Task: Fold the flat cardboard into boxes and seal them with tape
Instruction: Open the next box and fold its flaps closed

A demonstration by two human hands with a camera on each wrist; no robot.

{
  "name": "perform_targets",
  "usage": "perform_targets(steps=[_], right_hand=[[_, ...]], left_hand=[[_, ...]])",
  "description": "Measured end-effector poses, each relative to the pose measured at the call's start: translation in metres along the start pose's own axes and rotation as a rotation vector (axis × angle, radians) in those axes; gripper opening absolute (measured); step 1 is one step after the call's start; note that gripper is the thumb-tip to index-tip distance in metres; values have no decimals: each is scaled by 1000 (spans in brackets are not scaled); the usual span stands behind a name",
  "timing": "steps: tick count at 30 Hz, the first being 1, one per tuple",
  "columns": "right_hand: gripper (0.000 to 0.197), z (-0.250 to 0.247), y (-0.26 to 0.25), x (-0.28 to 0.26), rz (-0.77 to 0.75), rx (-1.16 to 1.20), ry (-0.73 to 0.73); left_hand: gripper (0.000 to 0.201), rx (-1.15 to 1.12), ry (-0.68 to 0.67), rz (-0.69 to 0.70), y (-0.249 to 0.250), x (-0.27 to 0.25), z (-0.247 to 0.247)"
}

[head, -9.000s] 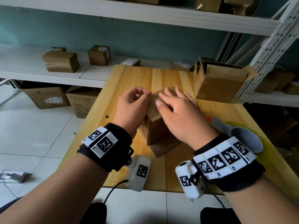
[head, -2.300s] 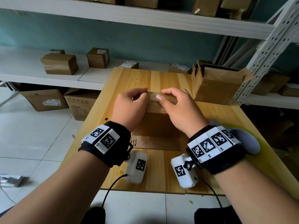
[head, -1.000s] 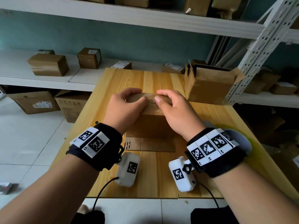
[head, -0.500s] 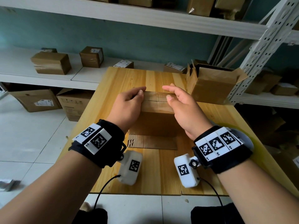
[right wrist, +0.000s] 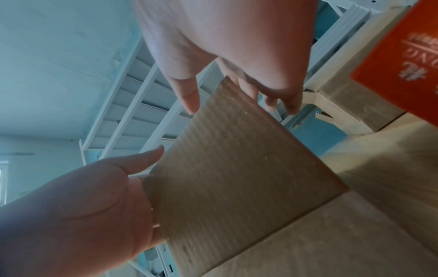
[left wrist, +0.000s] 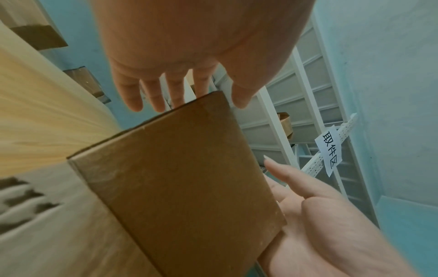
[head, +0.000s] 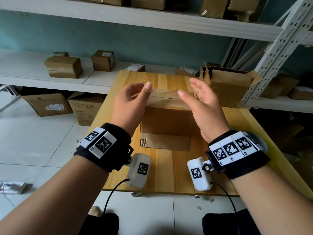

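Observation:
A small brown cardboard box (head: 166, 119) stands upright in the middle of the wooden table (head: 169, 168). Its top flaps are folded down, and one bottom flap (head: 165, 141) lies flat on the table toward me. My left hand (head: 132, 99) hovers at the box's left side with relaxed fingers and its thumb up by the top left corner. My right hand (head: 203, 99) is at the right side, palm turned inward, fingers spread and straight. In the left wrist view the fingers (left wrist: 151, 93) hang just past the box's (left wrist: 180, 187) edge. Neither hand grips anything.
A larger open carton (head: 227, 87) stands at the table's back right, against a white metal rack (head: 277, 43). A grey object (head: 261, 141) lies behind my right wrist. An orange printed thing (right wrist: 403, 61) shows in the right wrist view. Small cartons sit on the shelf (head: 64, 67).
Both hands have come off the top flaps, where they pressed a second ago. They have moved apart to the box's two sides and their fingers have straightened.

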State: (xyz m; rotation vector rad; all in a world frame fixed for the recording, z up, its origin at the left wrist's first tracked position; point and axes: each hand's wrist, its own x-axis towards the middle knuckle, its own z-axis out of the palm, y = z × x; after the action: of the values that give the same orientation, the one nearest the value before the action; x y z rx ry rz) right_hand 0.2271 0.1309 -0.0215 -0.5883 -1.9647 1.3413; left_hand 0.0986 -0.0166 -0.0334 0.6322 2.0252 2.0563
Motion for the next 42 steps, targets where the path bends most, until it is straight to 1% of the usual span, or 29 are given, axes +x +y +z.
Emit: perform_targets(steps=[2, 4, 10, 16, 20, 21, 24, 28, 32, 37, 38, 39, 42], right_hand=[[65, 0, -1, -4, -10, 18, 32], [69, -1, -2, -8, -17, 27, 51], [72, -8, -11, -24, -31, -1, 105], [69, -19, -30, -58, -17, 13, 189], [67, -27, -39, -82, 17, 3, 197], [66, -29, -39, -86, 26, -6, 197], [63, -37, -37, -91, 47, -41, 197], [51, -52, -34, -87, 86, -92, 223], [42, -67, -29, -83, 193, -83, 253], [25, -83, -22, -81, 316, -154, 282], [25, -83, -19, -82, 333, -193, 282], [34, -84, -14, -81, 353, -227, 280], [73, -91, 14, -73, 429, -319, 236]], left_hand=[[26, -34, 58, 13, 2, -2, -2], [17, -49, 94, 13, 5, -4, -2], [13, -101, 179, 11, 18, -22, -6], [18, -182, 247, 35, 40, -65, -3], [19, -223, 284, 48, 48, -93, 4], [20, -227, 273, 49, 48, -97, 7], [20, -201, 176, 47, 44, -104, 20], [21, -201, 57, 53, 40, -107, 40], [21, -184, -104, -34, 36, -111, 63], [15, -128, -237, -162, 31, -117, 90], [15, -112, -264, -191, 30, -117, 94], [14, -90, -292, -213, 29, -116, 99], [12, -32, -356, -260, 23, -114, 113]])
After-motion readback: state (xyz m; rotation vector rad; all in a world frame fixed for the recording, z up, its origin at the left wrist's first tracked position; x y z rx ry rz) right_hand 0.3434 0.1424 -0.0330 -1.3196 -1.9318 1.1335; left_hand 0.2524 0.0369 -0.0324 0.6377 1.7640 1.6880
